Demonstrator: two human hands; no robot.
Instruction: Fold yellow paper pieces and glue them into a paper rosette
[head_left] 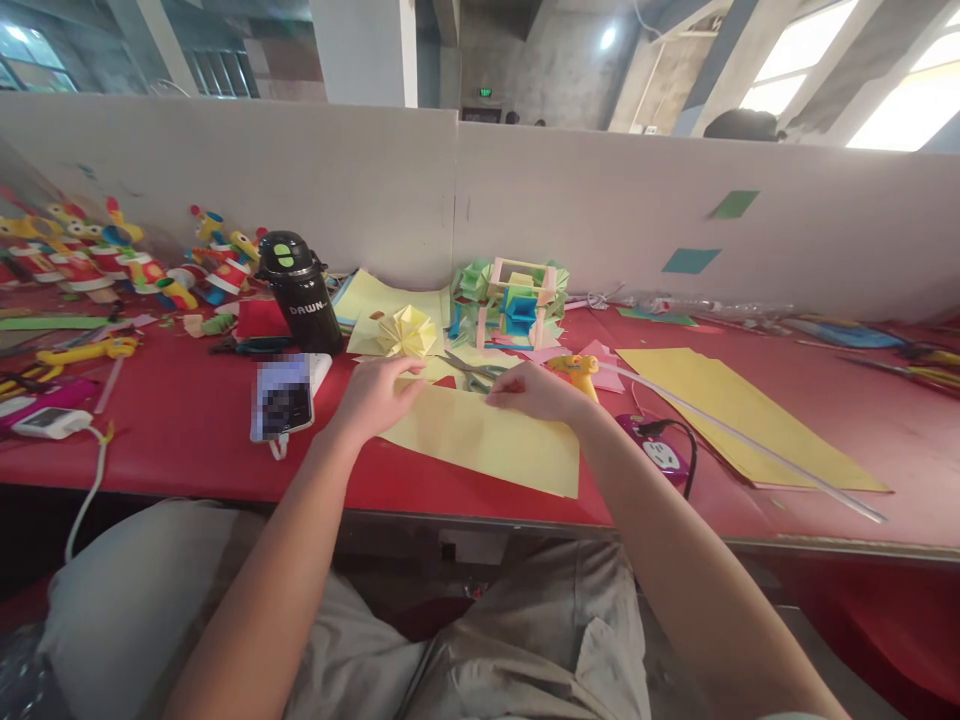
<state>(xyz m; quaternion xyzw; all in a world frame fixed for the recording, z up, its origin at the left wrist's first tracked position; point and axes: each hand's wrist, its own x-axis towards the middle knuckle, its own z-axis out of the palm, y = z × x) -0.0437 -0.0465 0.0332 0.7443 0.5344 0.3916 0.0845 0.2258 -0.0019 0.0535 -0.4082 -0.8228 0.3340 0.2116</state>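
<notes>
A sheet of pale yellow paper (487, 445) lies at the front of the red table, its near edge tilted toward me. My left hand (381, 392) is closed on the paper's far left part, thumb and fingers together. On the far edge, further right, my right hand (531, 388) pinches the same sheet; its fingertips are partly hidden. Just beyond the paper are grey-green handled scissors (474, 372) with their blades pointing left. Behind my left hand sits a folded yellow paper fan-flower (406, 331).
A black bottle (300, 290) and a phone (283, 398) stand left. Beyond is a frame (521, 300) with folded papers. To the right are a yellow glue gun (576, 372), a purple power strip (652, 447), yellow sheets (742, 415) and a long glue stick (750, 440).
</notes>
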